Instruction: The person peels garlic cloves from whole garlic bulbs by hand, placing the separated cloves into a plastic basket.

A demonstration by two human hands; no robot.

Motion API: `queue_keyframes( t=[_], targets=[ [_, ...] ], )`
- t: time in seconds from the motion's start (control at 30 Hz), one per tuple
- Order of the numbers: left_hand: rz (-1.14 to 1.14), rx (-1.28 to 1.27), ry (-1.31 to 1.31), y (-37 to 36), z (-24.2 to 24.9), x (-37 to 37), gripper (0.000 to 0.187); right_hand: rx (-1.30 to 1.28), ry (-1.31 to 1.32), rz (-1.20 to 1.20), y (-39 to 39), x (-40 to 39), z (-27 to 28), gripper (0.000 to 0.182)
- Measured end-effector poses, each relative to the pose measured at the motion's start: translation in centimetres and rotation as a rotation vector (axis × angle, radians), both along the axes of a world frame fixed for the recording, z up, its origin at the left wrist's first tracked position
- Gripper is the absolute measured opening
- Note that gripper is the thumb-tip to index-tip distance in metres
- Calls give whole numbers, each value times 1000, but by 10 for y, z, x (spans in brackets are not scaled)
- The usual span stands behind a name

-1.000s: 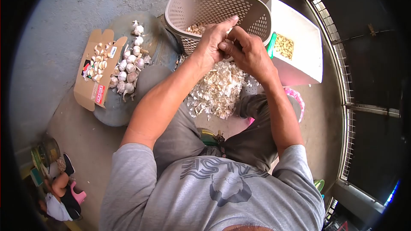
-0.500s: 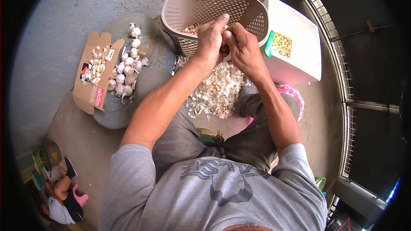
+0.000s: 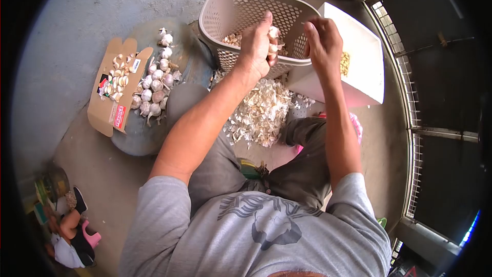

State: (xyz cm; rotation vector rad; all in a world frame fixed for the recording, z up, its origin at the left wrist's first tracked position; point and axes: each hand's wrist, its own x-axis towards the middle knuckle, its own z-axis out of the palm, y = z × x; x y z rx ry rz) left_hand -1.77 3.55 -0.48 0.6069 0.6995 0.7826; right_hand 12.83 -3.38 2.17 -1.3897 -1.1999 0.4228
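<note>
My left hand [image 3: 254,45] is closed around garlic [image 3: 274,33], whose pale, papery pieces show at the thumb side and between the fingers. It is over the front of a beige perforated basket [image 3: 233,54] with loose cloves [image 3: 233,39] inside. Up by the basket's right rim and the white box is my right hand [image 3: 325,46], its fingers curled and slightly blurred. What it holds, if anything, is hidden. Below the hands lies a heap of garlic skins [image 3: 261,110].
The white box [image 3: 364,46] contains peeled cloves [image 3: 345,64]. At left, several whole garlic bulbs [image 3: 156,82] and a cardboard piece [image 3: 102,110] bearing cloves rest on a round grey surface [image 3: 133,141]. Another person [image 3: 72,241] is at lower left.
My hands have come apart: the right moved right and up toward the white box, while the left kept the garlic. The green handle seen at the box's edge no longer shows.
</note>
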Motion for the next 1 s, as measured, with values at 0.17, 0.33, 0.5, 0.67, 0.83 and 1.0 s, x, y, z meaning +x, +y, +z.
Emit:
queue_keyframes(
  t=[0.17,0.33,0.5,0.67,0.83,1.0],
  targets=[
    [10,-23,-1,4,-3,1,46,-153,-143,-7,1,3,3,30],
    [-2,18,-99,1,-7,0,38,-36,-431,261,-21,-34,1,23],
    [52,27,-91,-4,5,1,35,-35,-548,212,-24,-48,5,15],
    [-82,16,-144,-8,1,-12,38,-60,-606,215,-22,-43,-2,18],
    [97,173,-48,-18,11,1,44,-76,-464,129,-9,-41,-4,27],
    [28,79,-24,-7,14,-4,47,-115,12,90,-9,-32,-3,24]
  ],
)
